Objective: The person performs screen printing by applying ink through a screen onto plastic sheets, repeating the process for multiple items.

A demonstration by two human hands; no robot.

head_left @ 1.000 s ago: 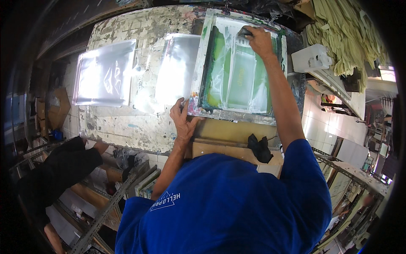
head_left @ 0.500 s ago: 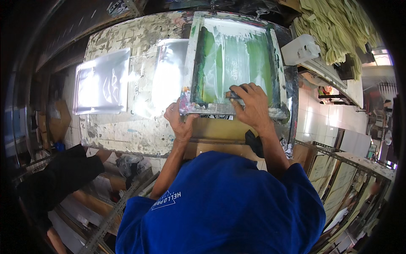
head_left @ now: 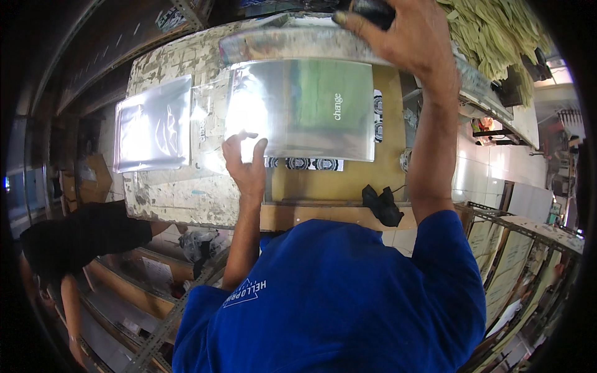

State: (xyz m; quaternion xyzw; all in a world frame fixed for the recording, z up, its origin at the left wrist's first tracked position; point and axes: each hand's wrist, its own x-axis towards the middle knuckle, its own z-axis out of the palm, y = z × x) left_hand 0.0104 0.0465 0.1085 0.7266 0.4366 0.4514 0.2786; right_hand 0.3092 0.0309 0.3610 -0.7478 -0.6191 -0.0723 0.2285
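Observation:
A clear plastic sheet with small white lettering lies over the yellowish board, green reflected in its surface. At its left side my left hand is open, thumb and forefinger apart, touching or just over the glaring edge. The paint-stained printing screen frame stands tilted up at the back, its near edge raised. My right hand reaches up to that edge, thumb stretched left, curled about a dark object. The picture's top cuts off the fingers, so the object's kind is unclear.
Another clear plastic sheet lies on the stained table at left. A black cloth rests on the board's near edge. Yellowish strips hang at upper right. A person in black bends at lower left, beside metal shelving.
The screen frame has swung up off the board, uncovering the printed sheet. My right hand has risen far up and right; my left has let go of the frame and moved to the sheet.

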